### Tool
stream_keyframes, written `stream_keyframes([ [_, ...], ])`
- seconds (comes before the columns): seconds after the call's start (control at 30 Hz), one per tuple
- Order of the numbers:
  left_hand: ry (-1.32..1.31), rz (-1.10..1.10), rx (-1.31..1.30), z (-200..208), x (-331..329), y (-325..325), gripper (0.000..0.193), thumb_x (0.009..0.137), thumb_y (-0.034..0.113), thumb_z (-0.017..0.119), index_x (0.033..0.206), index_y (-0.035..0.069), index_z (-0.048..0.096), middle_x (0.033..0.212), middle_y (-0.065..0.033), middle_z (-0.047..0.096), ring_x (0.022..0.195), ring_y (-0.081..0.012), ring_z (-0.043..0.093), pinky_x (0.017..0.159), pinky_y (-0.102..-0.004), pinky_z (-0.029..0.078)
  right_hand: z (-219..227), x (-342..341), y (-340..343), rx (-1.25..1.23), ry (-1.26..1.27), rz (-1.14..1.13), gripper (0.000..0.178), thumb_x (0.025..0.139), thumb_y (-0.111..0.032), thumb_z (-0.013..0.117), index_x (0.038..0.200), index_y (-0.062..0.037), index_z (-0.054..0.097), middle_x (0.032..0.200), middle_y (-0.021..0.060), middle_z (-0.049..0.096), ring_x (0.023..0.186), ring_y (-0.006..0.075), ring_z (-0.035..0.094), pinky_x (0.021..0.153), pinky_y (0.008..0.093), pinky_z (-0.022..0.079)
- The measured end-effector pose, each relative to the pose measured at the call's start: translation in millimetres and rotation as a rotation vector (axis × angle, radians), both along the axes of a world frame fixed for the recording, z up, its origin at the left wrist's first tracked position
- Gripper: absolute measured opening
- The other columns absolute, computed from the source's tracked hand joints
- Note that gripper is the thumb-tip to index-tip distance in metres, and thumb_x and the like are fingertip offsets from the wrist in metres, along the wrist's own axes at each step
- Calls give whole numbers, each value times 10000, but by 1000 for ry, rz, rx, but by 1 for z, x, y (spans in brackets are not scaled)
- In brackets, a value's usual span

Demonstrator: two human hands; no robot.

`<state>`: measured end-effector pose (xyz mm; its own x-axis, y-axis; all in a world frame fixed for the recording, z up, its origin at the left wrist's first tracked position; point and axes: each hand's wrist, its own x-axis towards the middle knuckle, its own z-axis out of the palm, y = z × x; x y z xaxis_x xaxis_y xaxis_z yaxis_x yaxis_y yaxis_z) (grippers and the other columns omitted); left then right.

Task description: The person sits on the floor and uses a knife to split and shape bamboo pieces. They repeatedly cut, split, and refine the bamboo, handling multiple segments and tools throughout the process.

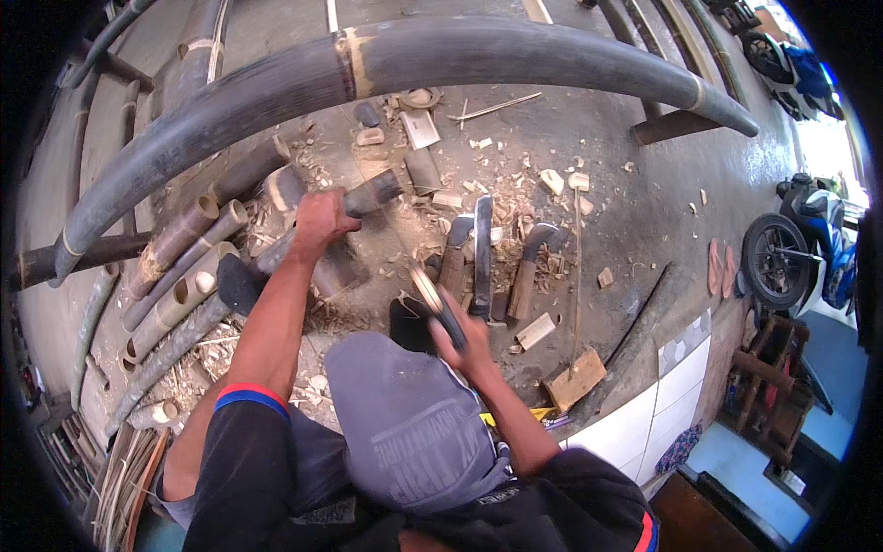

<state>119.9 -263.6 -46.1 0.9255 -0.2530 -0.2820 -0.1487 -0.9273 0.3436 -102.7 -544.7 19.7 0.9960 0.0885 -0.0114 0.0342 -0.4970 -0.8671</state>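
Note:
My left hand (320, 221) is closed around a dark bamboo pole piece (375, 191), whose cut end points away to the right. Closed too, my right hand (464, 345) grips a short dark piece with a pale edge (429, 293), smeared by motion, so its kind is unclear. On the floor just beyond the right hand lie a long straight blade (483, 248) and two wooden-handled choppers, one nearer (452, 262) and one farther right (533, 262). A grey cap (405, 414) hides my lap and part of the floor.
A thick dark bamboo beam (460, 60) arches across the far side. Cut bamboo tubes (175, 244) lie at the left. Shavings and offcuts (543, 184) litter the floor. A wooden block (575, 377) sits by white tiles (635, 409). At the right are sandals (720, 267) and a motorbike (777, 262).

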Motion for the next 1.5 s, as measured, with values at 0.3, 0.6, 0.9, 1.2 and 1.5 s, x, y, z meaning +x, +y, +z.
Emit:
stream_keyframes([
  [0.3, 37, 44, 4, 1, 1, 10, 519, 620, 426, 832, 938, 36, 702, 888, -225, 744, 888, -425, 720, 848, -490, 560, 18, -7, 8, 71, 94, -43, 602, 924, -238, 697, 1469, -46, 528, 914, 237, 734, 844, 409, 751, 732, 495, 583],
  [0.6, 10, 90, 36, 8, -2, -13, 548, 642, 447, 858, 981, 45, 704, 894, -213, 750, 933, -391, 720, 929, -468, 513, 17, 105, 43, 38, 202, -34, 592, 942, -366, 677, 1410, -20, 569, 872, 247, 710, 770, 449, 709, 661, 477, 564],
  [0.9, 86, 32, -9, 9, 6, -4, 583, 665, 511, 846, 993, 48, 713, 975, -220, 753, 964, -382, 716, 987, -462, 470, 23, -55, -29, -37, 52, -9, 653, 912, -229, 713, 1497, -19, 511, 1085, 259, 735, 875, 382, 763, 725, 436, 598],
  [1.2, 78, 119, 10, 9, -9, -9, 567, 683, 466, 834, 1033, 40, 706, 934, -205, 754, 954, -382, 711, 1014, -451, 444, 10, 77, 47, 87, 123, -79, 509, 932, -303, 686, 1379, -82, 587, 787, 255, 684, 742, 475, 691, 650, 515, 555],
  [1.5, -6, 97, 75, 9, -6, -10, 513, 685, 443, 837, 989, 55, 694, 909, -199, 755, 913, -378, 725, 1038, -443, 423, 19, -6, -4, -1, 108, -32, 616, 926, -306, 689, 1469, -59, 537, 875, 244, 729, 774, 414, 739, 703, 485, 596],
])
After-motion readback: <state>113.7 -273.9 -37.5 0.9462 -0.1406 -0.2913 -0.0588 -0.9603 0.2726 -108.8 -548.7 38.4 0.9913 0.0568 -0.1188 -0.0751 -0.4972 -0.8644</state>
